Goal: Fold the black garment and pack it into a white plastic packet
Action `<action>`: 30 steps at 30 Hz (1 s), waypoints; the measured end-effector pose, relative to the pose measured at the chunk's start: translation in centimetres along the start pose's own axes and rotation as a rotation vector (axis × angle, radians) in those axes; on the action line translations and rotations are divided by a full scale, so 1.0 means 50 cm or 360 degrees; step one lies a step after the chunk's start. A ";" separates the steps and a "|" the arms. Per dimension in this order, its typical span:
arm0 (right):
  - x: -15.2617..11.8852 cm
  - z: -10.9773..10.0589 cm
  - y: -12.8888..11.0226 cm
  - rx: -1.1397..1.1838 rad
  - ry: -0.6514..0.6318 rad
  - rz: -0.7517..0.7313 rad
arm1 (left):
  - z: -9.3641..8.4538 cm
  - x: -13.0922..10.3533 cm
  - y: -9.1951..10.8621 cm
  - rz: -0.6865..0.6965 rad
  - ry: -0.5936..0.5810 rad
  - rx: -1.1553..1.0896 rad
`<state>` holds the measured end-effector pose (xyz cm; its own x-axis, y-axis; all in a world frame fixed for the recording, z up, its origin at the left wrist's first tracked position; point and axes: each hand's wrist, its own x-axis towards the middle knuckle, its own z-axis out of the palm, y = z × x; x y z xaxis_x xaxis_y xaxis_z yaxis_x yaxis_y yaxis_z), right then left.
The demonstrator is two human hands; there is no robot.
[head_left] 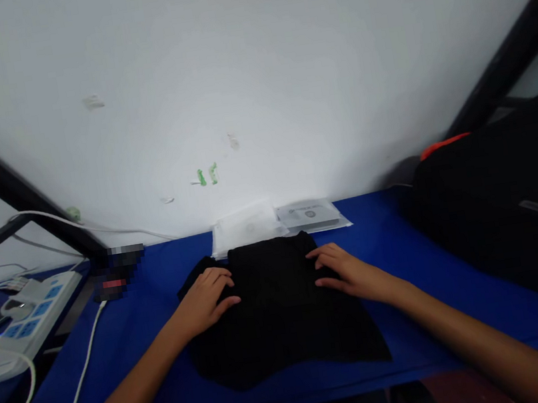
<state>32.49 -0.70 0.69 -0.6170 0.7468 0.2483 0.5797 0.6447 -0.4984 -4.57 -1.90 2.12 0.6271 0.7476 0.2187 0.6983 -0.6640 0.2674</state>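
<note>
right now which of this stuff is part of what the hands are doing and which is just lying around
In hand:
- black garment, lying flat on the blue table
- left hand and right hand, both resting flat on it

Lying about:
- clear plastic packets behind the garment
- black bag
- power strip
- white cable

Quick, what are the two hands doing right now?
Left hand: open, flat on the black cloth.
Right hand: open, flat on the same cloth.

Black garment [279, 307], plain, no print, on blue counter [408, 255]. White packets [247, 226] behind it. Black bag [513, 212] with orange-red trim. White power strip [28, 315] with blue sockets, white cable [80, 378]. Wall [248, 63] white, green marks.
</note>
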 end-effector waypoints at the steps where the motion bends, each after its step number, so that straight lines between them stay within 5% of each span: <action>1: -0.003 -0.003 -0.002 0.0057 0.0052 -0.0012 | -0.007 -0.001 0.003 0.0007 0.0006 -0.0031; 4: -0.017 -0.020 -0.015 0.0289 0.0155 0.0041 | -0.038 -0.007 0.027 0.0048 0.0037 -0.0097; 7: -0.043 -0.049 -0.031 0.0621 0.0053 0.0135 | -0.076 -0.024 0.068 0.0049 -0.0080 -0.0182; 13: -0.084 -0.094 -0.052 0.1044 -0.0831 0.0110 | -0.122 -0.060 0.137 -0.0051 -0.0690 -0.0350; 16: -0.073 -0.099 -0.053 0.1164 -0.0979 0.0216 | -0.118 -0.052 0.147 -0.0088 -0.0649 -0.0447; 18: -0.056 -0.098 -0.043 0.1131 -0.0923 0.0265 | -0.107 -0.037 0.144 -0.0112 -0.0418 -0.0365; 21: -0.019 -0.093 0.000 0.0815 -0.0539 0.0288 | -0.082 -0.012 0.131 -0.0055 -0.0160 -0.0167; 25: 0.043 -0.074 0.103 -0.0280 0.0058 0.0246 | -0.041 0.009 0.111 -0.0008 -0.0299 -0.0018; 26: 0.059 -0.067 0.128 -0.0604 0.0091 0.0213 | -0.032 0.011 0.108 -0.0020 -0.0366 0.0021; 30: 0.105 -0.043 0.196 -0.0921 0.0119 0.0258 | -0.013 0.012 0.110 -0.0109 -0.0569 0.0150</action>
<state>36.07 9.87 -1.11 -0.4699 0.8388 0.2750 0.8714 0.4905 -0.0070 -0.55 -5.11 4.33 0.6469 0.7491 -0.1425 0.7612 -0.6233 0.1790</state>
